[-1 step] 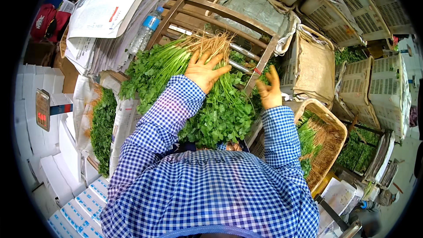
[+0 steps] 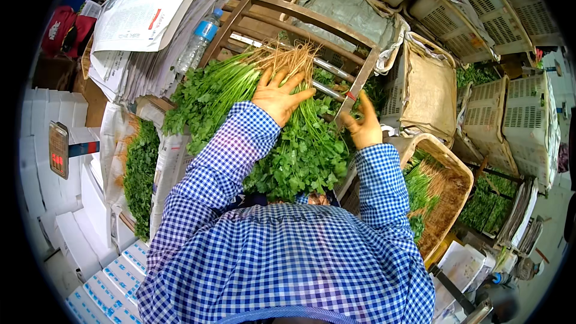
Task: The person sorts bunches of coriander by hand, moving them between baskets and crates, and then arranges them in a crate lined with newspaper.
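Observation:
A heap of coriander [image 2: 300, 156] with leafy green tops, pale stems and tan roots lies before me against a brown slatted rack [image 2: 360, 81]. My left hand [image 2: 276, 97] rests on the stems just below the roots, its fingers spread and lying over the bundle. Beside the rack's right corner, by a small red tie [image 2: 350, 95], is my right hand [image 2: 364, 125]. Its thumb and fingers are apart, and I see nothing between them; whether it touches the rack I cannot tell.
Stacked newspapers [image 2: 144, 42] and a plastic bottle [image 2: 201, 41] stand at upper left. A scale display [image 2: 59, 150] and white boxes are on the left. At right, a rimmed basket [image 2: 447, 204] holds more greens; several plastic crates [image 2: 513, 126] crowd the far side.
My right hand has moved slightly left and toward me, closer to the rack's corner. My left hand stays in place on the coriander.

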### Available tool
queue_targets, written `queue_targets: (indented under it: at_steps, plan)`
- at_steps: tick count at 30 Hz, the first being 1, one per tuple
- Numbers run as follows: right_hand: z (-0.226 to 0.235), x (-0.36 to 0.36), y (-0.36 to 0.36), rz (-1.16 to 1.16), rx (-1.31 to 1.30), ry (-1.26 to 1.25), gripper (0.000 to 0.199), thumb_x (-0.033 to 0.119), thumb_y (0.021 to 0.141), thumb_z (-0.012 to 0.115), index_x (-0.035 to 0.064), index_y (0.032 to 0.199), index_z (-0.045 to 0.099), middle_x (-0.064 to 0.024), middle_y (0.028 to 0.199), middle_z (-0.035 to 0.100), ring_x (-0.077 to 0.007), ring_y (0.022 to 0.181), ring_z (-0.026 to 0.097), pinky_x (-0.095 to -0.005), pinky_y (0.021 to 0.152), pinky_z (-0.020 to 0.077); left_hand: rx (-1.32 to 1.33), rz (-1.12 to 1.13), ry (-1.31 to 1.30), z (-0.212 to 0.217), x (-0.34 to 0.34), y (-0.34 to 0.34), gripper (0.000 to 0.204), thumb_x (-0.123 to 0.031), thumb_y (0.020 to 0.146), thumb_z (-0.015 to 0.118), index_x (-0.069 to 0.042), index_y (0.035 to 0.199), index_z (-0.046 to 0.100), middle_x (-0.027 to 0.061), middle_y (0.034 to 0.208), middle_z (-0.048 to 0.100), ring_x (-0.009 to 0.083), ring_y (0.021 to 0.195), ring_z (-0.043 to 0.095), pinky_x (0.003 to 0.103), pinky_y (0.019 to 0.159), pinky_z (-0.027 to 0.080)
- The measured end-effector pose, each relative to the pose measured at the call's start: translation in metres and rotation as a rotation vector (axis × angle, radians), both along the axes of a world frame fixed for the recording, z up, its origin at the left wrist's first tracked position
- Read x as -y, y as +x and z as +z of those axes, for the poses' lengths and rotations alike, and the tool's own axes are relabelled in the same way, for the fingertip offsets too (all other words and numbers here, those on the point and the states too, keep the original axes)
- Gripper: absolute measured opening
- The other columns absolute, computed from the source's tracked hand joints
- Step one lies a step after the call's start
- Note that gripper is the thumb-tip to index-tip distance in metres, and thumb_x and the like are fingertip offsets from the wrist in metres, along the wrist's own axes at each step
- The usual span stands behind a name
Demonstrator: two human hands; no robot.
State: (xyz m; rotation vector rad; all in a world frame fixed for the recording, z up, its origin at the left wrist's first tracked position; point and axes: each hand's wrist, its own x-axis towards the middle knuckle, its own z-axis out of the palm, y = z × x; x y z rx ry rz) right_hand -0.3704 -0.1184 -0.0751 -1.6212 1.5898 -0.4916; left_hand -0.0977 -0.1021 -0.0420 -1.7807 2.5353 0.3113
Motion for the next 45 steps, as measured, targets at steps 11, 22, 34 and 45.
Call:
queue_targets:
  at_steps: [11,22,34,45]
  plan:
    - [0.102,-0.017,-0.083,-0.018,1.330,-0.156,0.033,0.029,0.102,0.055,0.0006,0.117,0.060,-0.0096,0.089,0.070,-0.0139,0.066,0.063,-0.0277,0.057,0.0516,0.010,-0.024,0.001,0.002,0.000,-0.002,0.050,-0.024,0.100,0.052,-0.037,0.148,0.045,0.0095,0.163,0.031,0.0389,0.148,0.030,0.057,0.123,0.010]
    - [-0.004,-0.063,-0.025,-0.526,0.420,0.233,0.080,0.059,0.096,0.056,0.0139,0.156,0.029,-0.0205,0.140,0.053,-0.0229,0.099,0.064,-0.0320,0.081,0.0553,-0.050,-0.015,0.063,0.005,0.000,-0.001,0.056,-0.016,0.096,0.054,-0.034,0.148,0.045,0.0088,0.164,0.029,0.0380,0.149,0.026,0.057,0.123,0.007]
    - [0.122,-0.152,0.021,-0.229,-0.076,0.883,0.033,0.029,0.103,0.059,0.0071,0.126,0.067,-0.0046,0.065,0.067,-0.0085,0.044,0.044,-0.0251,0.044,0.0407,-0.013,-0.030,0.159,0.017,0.004,-0.002,0.056,-0.013,0.098,0.042,-0.030,0.151,0.042,0.0083,0.167,0.021,0.0349,0.153,0.019,0.055,0.123,0.002]
    - [0.186,-0.141,0.012,0.240,-0.626,0.565,0.046,0.043,0.099,0.060,0.0096,0.130,0.064,-0.0152,0.107,0.074,-0.0247,0.088,0.072,-0.0359,0.078,0.0578,0.040,-0.042,0.221,0.022,0.006,-0.007,0.061,-0.012,0.098,0.047,-0.034,0.154,0.035,0.0065,0.168,0.016,0.0346,0.154,0.015,0.055,0.124,0.002]
